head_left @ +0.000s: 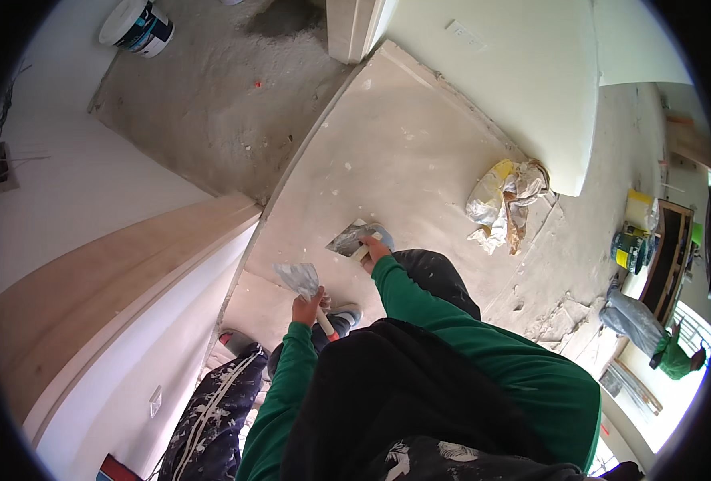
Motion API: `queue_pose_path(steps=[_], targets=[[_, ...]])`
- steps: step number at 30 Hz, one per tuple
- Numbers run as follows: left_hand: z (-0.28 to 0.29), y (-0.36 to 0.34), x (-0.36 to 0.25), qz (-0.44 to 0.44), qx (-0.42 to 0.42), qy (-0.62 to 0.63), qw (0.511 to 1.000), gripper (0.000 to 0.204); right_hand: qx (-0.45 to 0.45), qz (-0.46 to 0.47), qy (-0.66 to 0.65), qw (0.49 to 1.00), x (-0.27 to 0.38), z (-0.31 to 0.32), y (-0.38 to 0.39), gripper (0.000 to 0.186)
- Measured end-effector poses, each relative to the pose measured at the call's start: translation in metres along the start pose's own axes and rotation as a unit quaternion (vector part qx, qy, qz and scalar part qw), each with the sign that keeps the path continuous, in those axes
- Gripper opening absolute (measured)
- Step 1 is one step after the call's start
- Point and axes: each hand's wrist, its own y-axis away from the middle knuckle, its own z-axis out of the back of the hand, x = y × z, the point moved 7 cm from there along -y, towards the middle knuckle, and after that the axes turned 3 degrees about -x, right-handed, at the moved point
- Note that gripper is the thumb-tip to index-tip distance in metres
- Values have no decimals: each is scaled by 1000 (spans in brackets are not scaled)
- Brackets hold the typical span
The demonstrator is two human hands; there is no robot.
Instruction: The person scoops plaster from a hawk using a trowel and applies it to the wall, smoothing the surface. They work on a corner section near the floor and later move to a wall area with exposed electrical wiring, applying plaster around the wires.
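Observation:
My left hand (307, 307) grips the orange handle of a putty knife (301, 278); its wide blade, smeared with grey filler, points up toward the white wall (171, 321) at the left. My right hand (374, 247) holds a second flat trowel (353, 238), also coated with grey filler, a little higher and to the right. Both arms wear green sleeves. Below the hands I see my dark trousers and grey shoes (341, 319) far down on the floor.
A wooden door frame (91, 289) runs along the wall at the left. A white bucket (137, 26) stands on the rough floor at the top left. Crumpled sacks (503, 202) lie by a wall corner. Paint cans (630, 248) sit at the right, near another person in green (676, 357). Paint-spattered trousers (211, 409) show low left.

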Motion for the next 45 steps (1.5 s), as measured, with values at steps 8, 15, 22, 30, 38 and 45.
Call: queue_pose_path(steps=[8,15,22,30,38,45], targets=[[-45,106,-104,-42,-15,-185,982,35,-6,79,399,913,173,-28,109,37],[-76,200,-135,-102,-24,-180,978,32,-208,194,572,770,349,60,206,48],[-114,293,-193,-128,-15,-69,989,27,-121,117,339,926,336,80,299,34],[-109,461,-263,-291,-87,-23,952,25,218,61,355,907,195,-36,455,27],[-66,666,-213,-487,-258,14,835,19,440,33,306,843,143,-85,703,10],[-62,741,-184,-549,-419,-93,717,20,496,-44,329,802,78,-55,840,5]])
